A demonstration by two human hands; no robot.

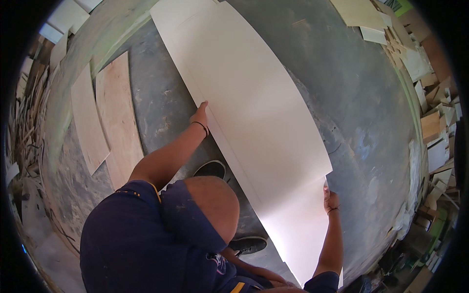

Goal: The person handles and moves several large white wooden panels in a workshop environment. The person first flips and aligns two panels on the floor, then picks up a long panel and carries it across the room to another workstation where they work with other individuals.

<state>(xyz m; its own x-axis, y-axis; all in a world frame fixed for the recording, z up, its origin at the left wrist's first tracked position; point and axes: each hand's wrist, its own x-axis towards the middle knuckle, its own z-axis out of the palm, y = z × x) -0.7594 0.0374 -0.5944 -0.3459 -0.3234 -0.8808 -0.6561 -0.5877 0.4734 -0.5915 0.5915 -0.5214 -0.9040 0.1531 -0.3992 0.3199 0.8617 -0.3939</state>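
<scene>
A long white board (244, 93) stretches diagonally across the middle, from the far left down to the near right. My left hand (201, 115) is closed on its left edge, thumb toward the top face, other fingers mostly hidden. At the right edge, my right hand (330, 199) grips the board with curled fingers. Just beyond that hand the edge makes a step; I cannot tell whether a second board lies there. A faint line runs along the left side of the white face. My bent knee (212, 205) is beside the board.
Two light wooden panels (119, 107) lie overlapping on the grey floor (366, 146) to the left. Thin wood strips (31, 117) are heaped along the left side. Board offcuts (435, 127) are piled at the right. My dark shoes (249, 244) are close to the board's left edge.
</scene>
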